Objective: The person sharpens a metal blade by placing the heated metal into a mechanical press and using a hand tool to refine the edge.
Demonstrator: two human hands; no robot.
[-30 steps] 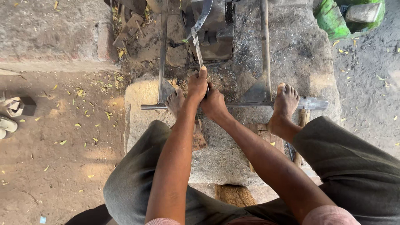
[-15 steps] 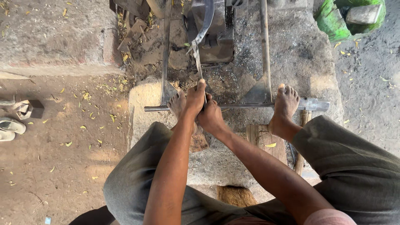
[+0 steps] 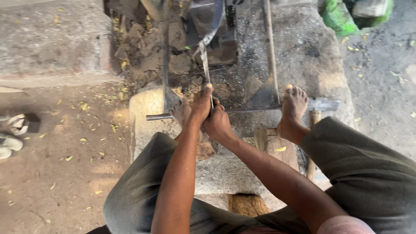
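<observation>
Both my hands clasp the near end of a thin flat metal strip [image 3: 204, 65]. My left hand [image 3: 200, 105] is on top with the thumb along the strip; my right hand [image 3: 218, 123] grips just behind it. The strip's far end lies against a curved blade [image 3: 213, 27] on a dark iron block [image 3: 216, 50]. Both my bare feet [image 3: 294, 104] rest on a horizontal metal bar [image 3: 255, 108] across a stone slab [image 3: 143, 108].
A long-handled metal tool [image 3: 268, 56] leans over the sooty stone. Scrap pieces and rubble [image 3: 138, 39] lie at the upper left. A green sack [image 3: 342, 17] sits top right. Sandals [image 3: 8, 143] lie on the dirt floor at left, among scattered leaves.
My hands with the strip have stayed clasped and shifted slightly; the view has drifted a little to the right and downward. The feet stay on the bar.
</observation>
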